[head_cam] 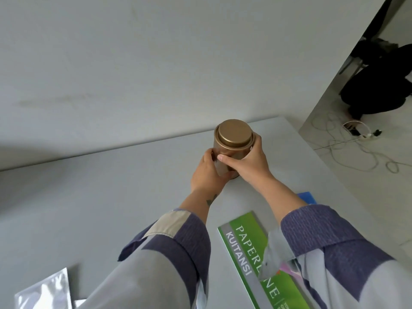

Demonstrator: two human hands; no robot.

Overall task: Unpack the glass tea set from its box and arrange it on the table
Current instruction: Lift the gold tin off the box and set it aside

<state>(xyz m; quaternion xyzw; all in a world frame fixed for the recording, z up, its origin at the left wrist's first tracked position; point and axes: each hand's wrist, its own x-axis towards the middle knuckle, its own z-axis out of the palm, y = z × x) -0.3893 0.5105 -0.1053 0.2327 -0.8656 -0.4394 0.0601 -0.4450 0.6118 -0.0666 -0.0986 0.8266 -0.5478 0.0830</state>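
Bronze-coloured metal, matte: a lidded round tin [233,144] is being gripped from both sides near the far edge of the tabletop [111,197], the left hand [208,172] wrapped on its lower wall, the right hand [250,160] clamped across its front and right side. Whether its base is touching the surface is being hidden by the hands. For a clean set-down, the tin is best being kept upright, lowered evenly, and released one hand at a time. A green receipt book [252,248] and a clear plastic bag [44,291] are lying well apart on the grey tabletop. Plain wall behind; white cables [356,148] are trailing over the floor at right. No box is being shown.
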